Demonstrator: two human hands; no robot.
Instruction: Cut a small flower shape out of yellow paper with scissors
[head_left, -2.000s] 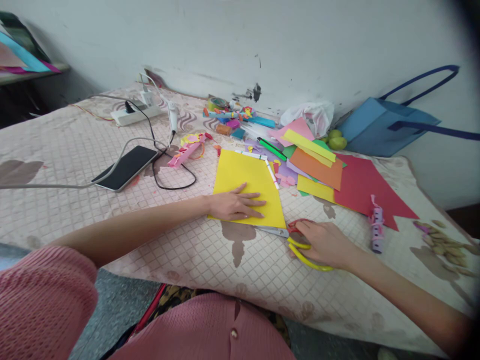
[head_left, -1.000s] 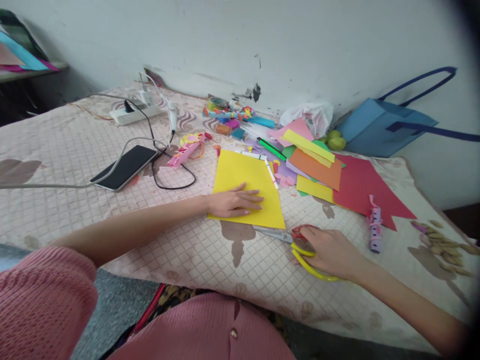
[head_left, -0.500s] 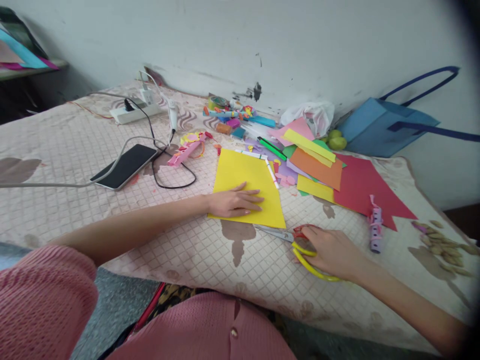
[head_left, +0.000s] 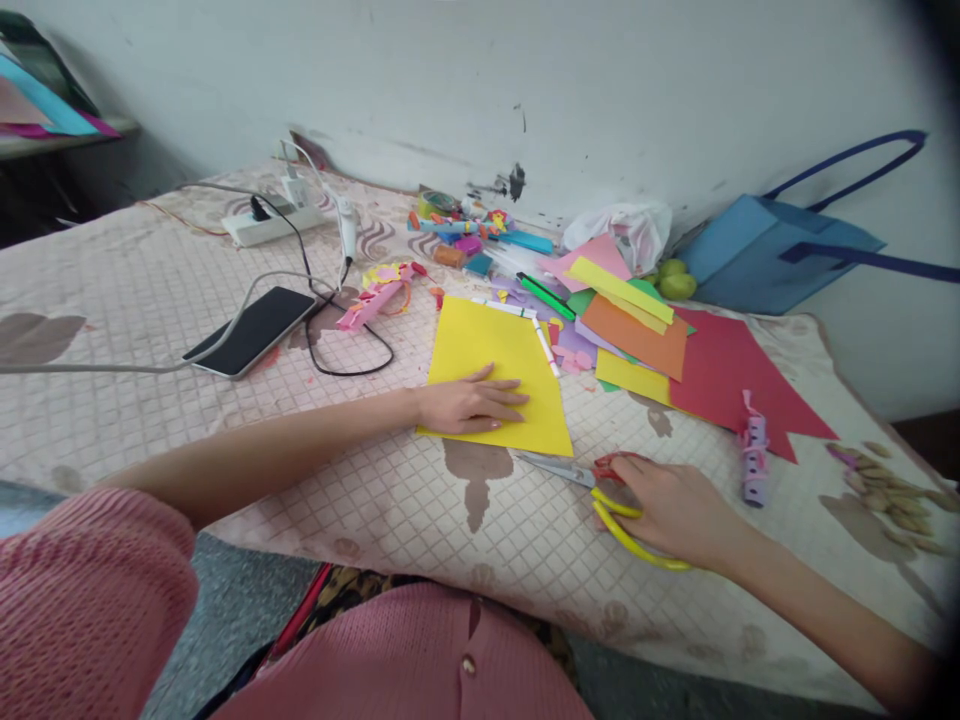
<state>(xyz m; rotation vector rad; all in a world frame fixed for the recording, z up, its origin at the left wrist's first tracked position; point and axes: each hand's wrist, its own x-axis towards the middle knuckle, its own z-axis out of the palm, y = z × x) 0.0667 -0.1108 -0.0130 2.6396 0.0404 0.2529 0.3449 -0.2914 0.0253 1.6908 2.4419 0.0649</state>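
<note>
A yellow sheet of paper [head_left: 487,345] lies flat on the patterned cloth in the middle of the table. Across its lower part rests my left hand [head_left: 471,404], palm down with the fingers stretched out. To the right, my right hand [head_left: 671,512] is closed round the red and yellow handles of a pair of scissors [head_left: 559,470]. Their blades point left and lie just below the sheet's lower right edge. Two white markers [head_left: 545,346] lie at the sheet's upper and right edges.
Coloured paper pieces [head_left: 637,335] and a red sheet [head_left: 739,375] lie right of centre. Farther right are a purple paper roll [head_left: 754,460], peanuts [head_left: 889,500] and a blue bag [head_left: 780,250]. On the left are a black phone [head_left: 255,330], cables, a glue gun [head_left: 346,230] and a power strip [head_left: 274,226].
My right hand has moved slightly to the right with the scissors. My left hand stays flat on the yellow sheet.
</note>
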